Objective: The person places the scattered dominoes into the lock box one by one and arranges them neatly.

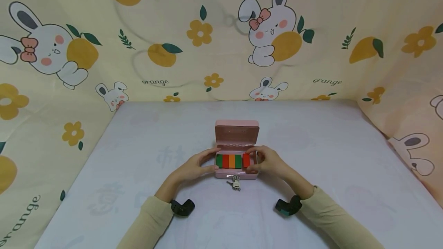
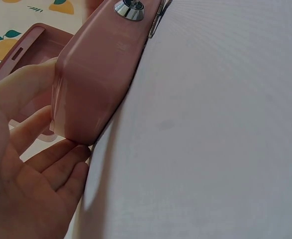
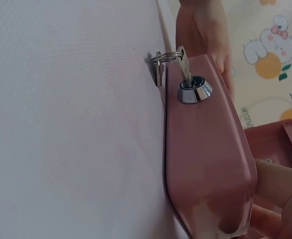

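Observation:
A pink cash box (image 1: 236,176) stands on the white table with its lid (image 1: 237,133) raised. Inside, a row of green, red and orange blocks (image 1: 228,161) fills the left part. My left hand (image 1: 192,167) holds the box's left end, thumb by the front corner and fingers along the side; in the left wrist view they lie against its wall. With thumb and fingers, my right hand (image 1: 270,162) pinches a red block (image 1: 246,160) just right of the row. The right wrist view hides that block behind the box wall.
A key (image 3: 184,64) sits in the lock (image 3: 195,90) at the box front, with a second key (image 3: 159,69) hanging from its ring. White cloth (image 1: 221,218) covers the table, and a patterned curtain (image 1: 214,60) rises behind it.

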`<action>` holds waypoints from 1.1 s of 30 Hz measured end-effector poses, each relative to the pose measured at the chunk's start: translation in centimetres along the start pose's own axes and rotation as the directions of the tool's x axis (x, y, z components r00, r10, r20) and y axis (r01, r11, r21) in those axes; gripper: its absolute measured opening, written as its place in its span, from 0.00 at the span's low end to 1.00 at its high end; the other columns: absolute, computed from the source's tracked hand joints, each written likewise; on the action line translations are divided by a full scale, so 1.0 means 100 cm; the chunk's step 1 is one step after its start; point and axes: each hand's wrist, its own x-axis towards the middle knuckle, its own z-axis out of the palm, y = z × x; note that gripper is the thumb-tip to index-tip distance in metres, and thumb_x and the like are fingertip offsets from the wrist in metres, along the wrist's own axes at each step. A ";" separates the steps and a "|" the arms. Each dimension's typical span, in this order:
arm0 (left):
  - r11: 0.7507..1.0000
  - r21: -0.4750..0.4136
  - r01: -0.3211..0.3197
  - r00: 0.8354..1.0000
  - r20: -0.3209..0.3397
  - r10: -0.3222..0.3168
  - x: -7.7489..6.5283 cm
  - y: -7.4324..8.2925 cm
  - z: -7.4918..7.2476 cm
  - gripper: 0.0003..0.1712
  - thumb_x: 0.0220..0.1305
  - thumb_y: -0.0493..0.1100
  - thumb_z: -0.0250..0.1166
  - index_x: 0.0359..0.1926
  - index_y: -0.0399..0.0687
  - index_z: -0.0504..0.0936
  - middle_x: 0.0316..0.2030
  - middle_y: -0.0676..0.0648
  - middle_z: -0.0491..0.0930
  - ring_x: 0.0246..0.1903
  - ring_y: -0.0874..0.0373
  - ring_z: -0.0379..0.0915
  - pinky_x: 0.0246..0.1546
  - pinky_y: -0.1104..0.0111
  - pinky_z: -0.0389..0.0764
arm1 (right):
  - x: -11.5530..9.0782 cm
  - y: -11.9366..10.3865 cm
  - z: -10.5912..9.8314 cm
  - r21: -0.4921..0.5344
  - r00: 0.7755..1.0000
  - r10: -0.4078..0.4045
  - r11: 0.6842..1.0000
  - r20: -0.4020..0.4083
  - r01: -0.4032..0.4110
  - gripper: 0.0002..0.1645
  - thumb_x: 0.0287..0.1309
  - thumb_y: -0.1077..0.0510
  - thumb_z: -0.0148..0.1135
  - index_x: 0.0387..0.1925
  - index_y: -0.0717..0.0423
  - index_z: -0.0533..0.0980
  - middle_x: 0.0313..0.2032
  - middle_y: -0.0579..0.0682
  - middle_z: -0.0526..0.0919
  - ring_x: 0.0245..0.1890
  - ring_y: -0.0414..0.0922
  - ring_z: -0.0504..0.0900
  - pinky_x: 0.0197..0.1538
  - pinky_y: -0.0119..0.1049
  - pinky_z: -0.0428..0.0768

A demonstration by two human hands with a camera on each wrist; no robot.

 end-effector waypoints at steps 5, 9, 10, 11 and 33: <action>1.000 0.003 -0.002 1.000 0.002 0.002 0.000 0.000 0.000 0.38 0.65 0.49 0.63 0.73 0.55 0.59 0.75 0.45 0.55 0.75 0.44 0.50 0.75 0.46 0.54 | 0.000 -0.004 0.001 -0.007 1.000 -0.006 1.000 0.000 0.006 0.29 0.43 0.58 0.77 0.49 0.60 0.79 0.25 0.51 0.67 0.31 0.43 0.64 0.29 0.29 0.62; 1.000 0.002 -0.004 1.000 0.003 0.004 0.000 -0.001 0.000 0.38 0.65 0.49 0.63 0.73 0.54 0.59 0.75 0.45 0.55 0.75 0.44 0.51 0.75 0.47 0.54 | 0.000 -0.005 0.002 -0.025 1.000 -0.008 1.000 -0.007 0.008 0.29 0.42 0.58 0.77 0.49 0.61 0.79 0.25 0.52 0.68 0.30 0.43 0.64 0.28 0.29 0.62; 1.000 0.001 -0.006 1.000 0.003 0.006 0.001 -0.001 0.000 0.38 0.65 0.49 0.63 0.73 0.54 0.59 0.75 0.45 0.55 0.75 0.44 0.51 0.75 0.47 0.54 | 0.000 -0.005 0.003 -0.031 1.000 -0.004 1.000 -0.007 0.004 0.29 0.42 0.58 0.77 0.49 0.61 0.79 0.26 0.52 0.68 0.30 0.43 0.64 0.28 0.29 0.62; 1.000 0.000 -0.006 1.000 0.003 0.006 0.001 -0.001 0.000 0.38 0.65 0.49 0.63 0.73 0.54 0.59 0.75 0.45 0.55 0.75 0.44 0.51 0.75 0.47 0.54 | 0.001 -0.005 0.004 -0.039 1.000 0.001 0.999 -0.007 -0.001 0.29 0.42 0.58 0.77 0.49 0.61 0.79 0.27 0.52 0.69 0.30 0.43 0.65 0.29 0.29 0.62; 1.000 0.002 0.006 1.000 0.008 -0.006 0.002 -0.002 0.000 0.39 0.65 0.49 0.63 0.73 0.56 0.58 0.76 0.47 0.54 0.76 0.46 0.49 0.76 0.47 0.52 | 0.007 -0.011 0.008 -0.118 0.992 0.129 0.985 0.008 -0.127 0.29 0.42 0.58 0.77 0.50 0.58 0.79 0.31 0.54 0.73 0.34 0.46 0.68 0.33 0.31 0.64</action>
